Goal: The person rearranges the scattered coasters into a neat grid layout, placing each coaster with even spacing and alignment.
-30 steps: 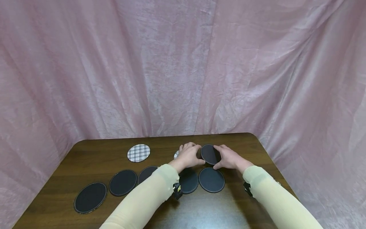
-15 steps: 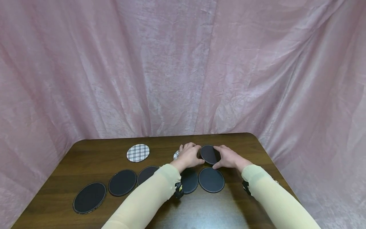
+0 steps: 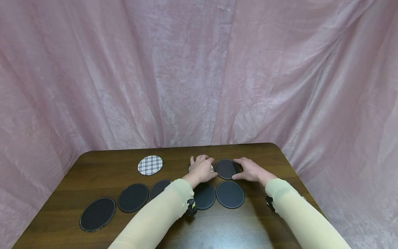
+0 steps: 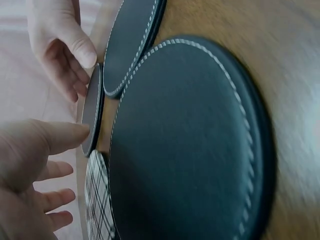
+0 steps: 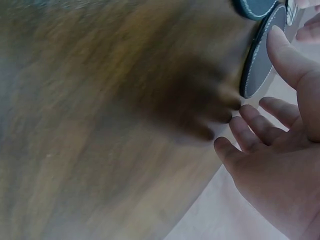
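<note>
A round dark coaster [image 3: 226, 169] lies flat at the back right of the table, between my hands; the right wrist view shows pale stitching round its rim. My right hand [image 3: 250, 170] is at its right edge, fingers spread and relaxed, thumb overlapping the rim. Left of it my left hand [image 3: 200, 169], fingers loosely extended, is above a plaid coaster [image 4: 97, 195] that it partly hides in the head view. Nearer me lie two more dark coasters, one [image 3: 230, 195] below the back one and another [image 3: 204, 196] partly behind my left wrist.
Another plaid coaster [image 3: 150, 165] lies at the back left of the wooden table [image 3: 109, 169]. Further dark coasters lie at the left: one [image 3: 97, 214] near the front, one [image 3: 133, 197] beside it, and one [image 3: 159, 188] partly covered by my left sleeve. A pink curtain [image 3: 186, 69] hangs behind.
My left hand has shifted left, from the back dark coaster to over the plaid one. That dark coaster has slid slightly left. My right hand has barely moved.
</note>
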Motion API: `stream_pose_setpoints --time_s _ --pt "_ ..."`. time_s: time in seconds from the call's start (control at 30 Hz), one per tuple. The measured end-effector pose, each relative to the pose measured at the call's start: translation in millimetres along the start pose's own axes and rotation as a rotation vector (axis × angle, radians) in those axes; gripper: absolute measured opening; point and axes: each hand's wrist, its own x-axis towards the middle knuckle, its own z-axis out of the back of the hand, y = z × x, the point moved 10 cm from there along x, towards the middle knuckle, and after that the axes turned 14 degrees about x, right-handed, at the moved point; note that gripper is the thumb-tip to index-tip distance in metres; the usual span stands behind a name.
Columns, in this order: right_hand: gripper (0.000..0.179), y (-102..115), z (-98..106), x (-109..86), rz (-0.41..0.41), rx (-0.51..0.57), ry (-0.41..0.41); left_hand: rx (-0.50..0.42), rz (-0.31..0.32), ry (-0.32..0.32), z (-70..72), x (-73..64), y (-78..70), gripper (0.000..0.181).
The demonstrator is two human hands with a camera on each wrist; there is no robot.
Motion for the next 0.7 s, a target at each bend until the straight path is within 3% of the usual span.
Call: stream_pose_setpoints --time_s 0.13,0.3,0.43,0.7 --pt "0.089 -9.3 0.5 -3.3 0.074 0.023 0.002 0.050 0.000 -0.009 4.6 -9.5 8.0 0.061" --pt "0.100 -8.2 -6.2 -10.0 0.085 0.034 0.034 0.070 -0.044 -0.009 8.9 -24.3 14.7 0.066" --pt "0.096 4.7 -10.9 -17.8 0.048 0.010 0.048 0.098 -0.094 0.033 10.1 -41.4 17.9 0.076" --pt "0.088 4.7 -15.3 -20.0 0.031 -0.050 0.061 0.105 -0.156 0.133 5.5 -71.6 20.0 0.084"
